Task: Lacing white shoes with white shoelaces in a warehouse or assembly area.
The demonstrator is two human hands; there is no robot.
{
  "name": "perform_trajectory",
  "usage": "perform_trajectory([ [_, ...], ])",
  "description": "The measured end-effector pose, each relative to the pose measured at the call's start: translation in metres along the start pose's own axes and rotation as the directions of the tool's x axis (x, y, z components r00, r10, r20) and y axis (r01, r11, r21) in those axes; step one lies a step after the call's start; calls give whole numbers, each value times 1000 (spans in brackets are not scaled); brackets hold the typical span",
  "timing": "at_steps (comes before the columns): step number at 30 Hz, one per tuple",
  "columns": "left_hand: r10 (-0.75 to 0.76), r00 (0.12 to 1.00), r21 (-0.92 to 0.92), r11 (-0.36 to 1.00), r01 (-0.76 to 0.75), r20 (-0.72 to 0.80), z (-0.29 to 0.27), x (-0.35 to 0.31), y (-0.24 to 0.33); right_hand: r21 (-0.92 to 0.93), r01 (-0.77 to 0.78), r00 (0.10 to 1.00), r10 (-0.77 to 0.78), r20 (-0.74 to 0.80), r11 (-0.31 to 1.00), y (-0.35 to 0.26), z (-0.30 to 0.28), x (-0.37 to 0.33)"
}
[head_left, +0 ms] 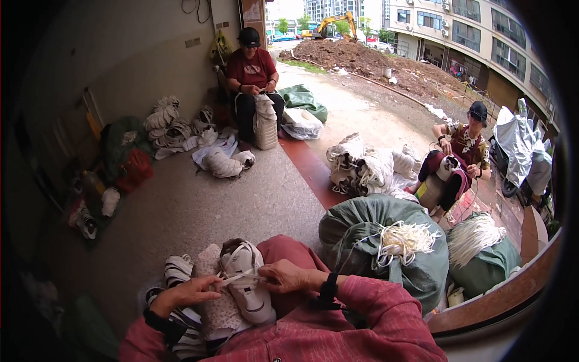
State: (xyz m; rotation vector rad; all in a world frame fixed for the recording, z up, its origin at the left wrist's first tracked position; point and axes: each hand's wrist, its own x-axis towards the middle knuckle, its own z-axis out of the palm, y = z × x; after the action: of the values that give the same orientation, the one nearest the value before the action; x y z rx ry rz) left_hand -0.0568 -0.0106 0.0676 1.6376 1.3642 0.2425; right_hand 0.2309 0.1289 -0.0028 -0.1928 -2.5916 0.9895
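A white sneaker [252, 294] rests on a pale speckled cloth pad [212, 301] over my lap, its sole side hidden. A flat white shoelace [240, 277] runs across the shoe's upper between my two hands. My left hand [192, 293] pinches the lace just left of the shoe, with its fingertips pressed together. On the shoe's right side, my right hand [286, 276] has its thumb and fingers closed on the lace's other part. Beside my left wrist lie several striped white-and-dark shoes [178, 271], partly covered by my forearm.
A green sack [344, 226] topped with white laces [405, 241] stands to my right, near another lace bundle [476, 238]. Two people sit working ahead, one in a red shirt [253, 71], one at right [467, 148]. Shoe heaps [368, 166] lie between. A wall [139, 54] stands left.
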Motion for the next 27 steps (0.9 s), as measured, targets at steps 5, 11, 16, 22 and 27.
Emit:
perform_trajectory([
  [5, -180, 983, -375, 909, 183, 43, -1, 0, -7, 4, 38, 999, -38, 8, 999, -6, -10, 6],
  [11, -84, 974, -358, 934, 4, -209, -12, 16, 12, 247, -288, 911, 345, -228, 925, 24, -26, 23],
  [16, -59, 793, -303, 939, -161, -606, -11, 76, -7, 228, -323, 910, 368, -191, 919, 47, -20, 56],
  [22, -57, 831, -360, 916, -177, -553, -12, 136, -61, -123, -249, 965, 235, -119, 961, 43, -7, 69],
  [27, -110, 897, -507, 851, -138, -428, -9, 140, -63, 17, -275, 953, 275, -131, 961, 33, -12, 65],
])
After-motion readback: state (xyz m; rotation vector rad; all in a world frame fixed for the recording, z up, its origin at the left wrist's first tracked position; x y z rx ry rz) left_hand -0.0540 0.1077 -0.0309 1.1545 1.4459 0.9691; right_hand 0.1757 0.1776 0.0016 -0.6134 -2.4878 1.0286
